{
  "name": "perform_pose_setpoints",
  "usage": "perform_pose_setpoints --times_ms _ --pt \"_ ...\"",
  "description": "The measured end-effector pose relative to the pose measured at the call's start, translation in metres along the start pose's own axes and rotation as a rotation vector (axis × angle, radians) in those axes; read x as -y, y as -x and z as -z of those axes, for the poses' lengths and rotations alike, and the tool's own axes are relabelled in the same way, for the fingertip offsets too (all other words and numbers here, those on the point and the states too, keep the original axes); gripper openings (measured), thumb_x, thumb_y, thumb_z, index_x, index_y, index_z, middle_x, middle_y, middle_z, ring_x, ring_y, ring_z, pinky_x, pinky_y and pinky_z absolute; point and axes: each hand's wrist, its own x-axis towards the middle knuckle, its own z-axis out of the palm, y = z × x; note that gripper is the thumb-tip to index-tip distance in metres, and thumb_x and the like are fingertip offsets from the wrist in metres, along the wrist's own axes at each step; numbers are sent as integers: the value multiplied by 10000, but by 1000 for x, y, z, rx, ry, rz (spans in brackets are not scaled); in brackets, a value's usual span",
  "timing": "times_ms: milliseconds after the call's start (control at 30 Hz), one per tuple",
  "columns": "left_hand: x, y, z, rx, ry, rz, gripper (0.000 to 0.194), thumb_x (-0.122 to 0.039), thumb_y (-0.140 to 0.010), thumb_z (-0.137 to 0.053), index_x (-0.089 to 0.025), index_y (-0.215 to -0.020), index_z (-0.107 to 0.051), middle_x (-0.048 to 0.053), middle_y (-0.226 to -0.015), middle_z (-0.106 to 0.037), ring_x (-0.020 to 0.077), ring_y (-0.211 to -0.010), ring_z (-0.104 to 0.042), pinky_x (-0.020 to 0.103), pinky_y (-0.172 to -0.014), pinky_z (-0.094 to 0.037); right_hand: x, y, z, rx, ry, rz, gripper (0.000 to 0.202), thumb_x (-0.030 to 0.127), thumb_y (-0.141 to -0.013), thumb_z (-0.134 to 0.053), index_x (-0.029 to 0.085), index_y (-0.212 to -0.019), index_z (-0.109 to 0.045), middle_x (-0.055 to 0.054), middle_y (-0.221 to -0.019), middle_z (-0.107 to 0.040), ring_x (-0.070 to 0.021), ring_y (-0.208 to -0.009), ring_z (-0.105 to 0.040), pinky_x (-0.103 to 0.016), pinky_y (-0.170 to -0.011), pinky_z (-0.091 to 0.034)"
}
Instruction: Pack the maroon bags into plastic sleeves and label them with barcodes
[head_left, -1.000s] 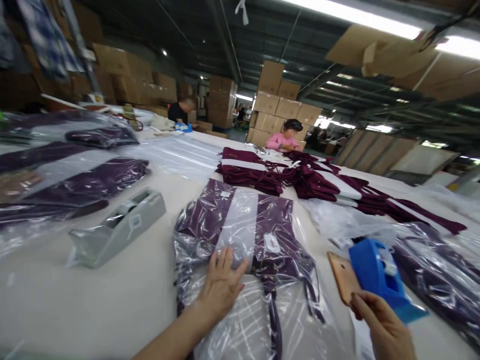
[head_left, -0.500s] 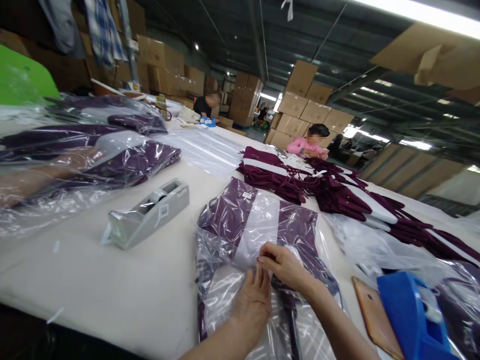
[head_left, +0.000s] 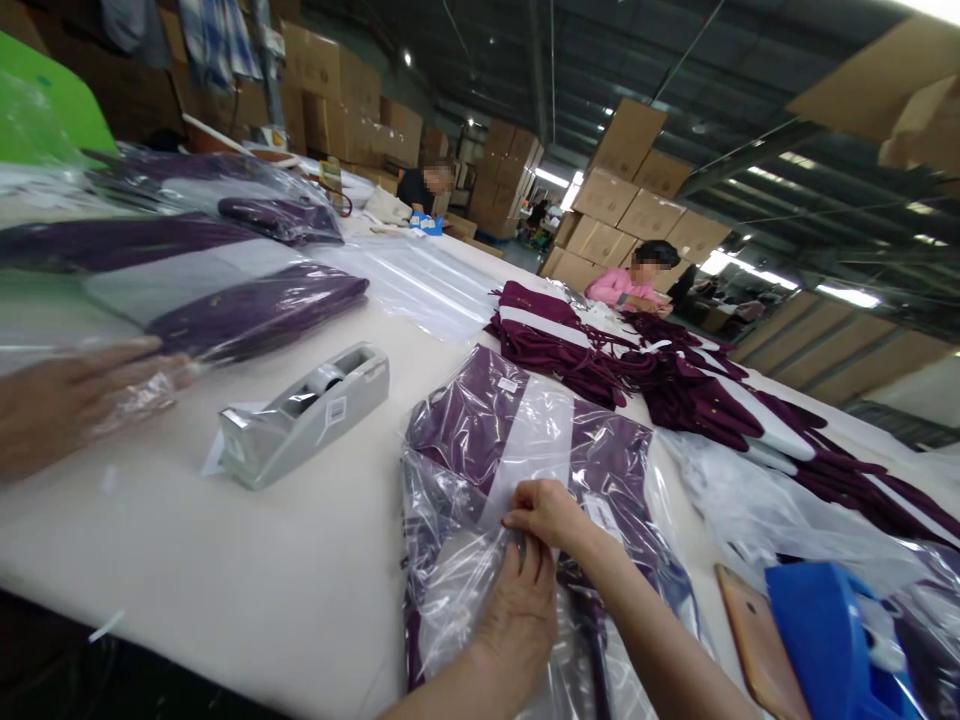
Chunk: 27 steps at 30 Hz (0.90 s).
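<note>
Now, right hand (head_left: 551, 515) fingers pinching bagged purple garment (head_left: 525, 450), left hand (head_left: 517, 610) flat, open on it

the blue tape dispenser (head_left: 832, 640) runs off the lower edge (its base unseen), faces blurred.

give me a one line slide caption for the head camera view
Both hands, left hand and right hand, press a clear bag holding a purple garment on the white table, grey tape dispenser alongside.

Open table lower left, cluttered right

Bare table (head_left: 187, 560) lower left is passable; dispenser (head_left: 304, 415) sits mid-left, phone (head_left: 750, 640) and blue dispenser (head_left: 832, 640) crowd the lower right.
</note>
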Motion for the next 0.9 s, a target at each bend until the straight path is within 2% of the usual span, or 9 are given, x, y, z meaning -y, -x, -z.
perform_pose_setpoints --times_ms 167,333,400,500,567,633,767,900 --pt "-1 -2 5 99 -27 -5 395 -248 -723 -564 -89 -1065 -681 156 -1131 -630 363 -1117 -491 533 -918 -398 6 -1 -7 -36 36 -68 248 343 -613 -819 173 -663 -645 1 -631 -631 -153 -619 -563 -232 -525 -322" --pt "-2 -1 4 176 -3 6 407 -220 -744 -541 -92 -1113 -655 174 -1164 -607 363 -1120 -483 572 -924 -385 17 7 -9 -83 84 -109 433 470 -577 -828 137 -803 -667 -85 -769 -675 -230 -727 -594 -271 -561 -333" --pt "-1 0 4 151 -8 -9 419 -222 -746 -543 -67 -1120 -647 182 -1179 -600 368 -1133 -477 560 -939 -376 14 7 -5 -56 68 -92 359 425 -622 -814 148 -800 -671 -60 -754 -676 -206 -715 -598 -256 -561 -347" --pt "2 0 3 95 -49 -13 459 -215 -742 -550 -34 -1158 -616 184 -1215 -586 365 -1162 -467 511 -945 -378 6 3 3 0 30 -53 119 255 -709 -762 182 -745 -675 9 -694 -663 -136 -660 -594 -208 -554 -362" --pt "3 1 1 69 -64 -13 478 -220 -741 -558 -29 -1176 -600 178 -1227 -585 359 -1163 -473 489 -941 -382 3 2 7 -2 21 -45 75 188 -712 -746 195 -731 -674 28 -687 -660 -119 -661 -597 -193 -562 -365" --pt "4 1 0 54 -63 -7 469 -237 -750 -554 -27 -1166 -605 172 -1210 -600 354 -1143 -492 478 -933 -388 3 2 6 -46 35 -62 97 200 -691 -761 202 -722 -668 23 -693 -661 -137 -686 -602 -208 -569 -358" --pt "7 0 3 41 -77 -2 457 -244 -770 -522 -30 -1166 -603 163 -1186 -619 334 -1120 -512 457 -909 -405 -1 4 -1 -176 77 -132 214 343 -644 -799 205 -703 -647 -21 -716 -660 -200 -725 -597 -257 -569 -316" --pt "12 -2 9 16 -90 -35 447 -206 -779 -486 -39 -1180 -593 153 -1167 -628 292 -1098 -523 421 -890 -421 -15 0 -7 -233 34 -166 259 383 -649 -795 202 -651 -610 -2 -640 -626 -170 -634 -562 -251 -532 -295"
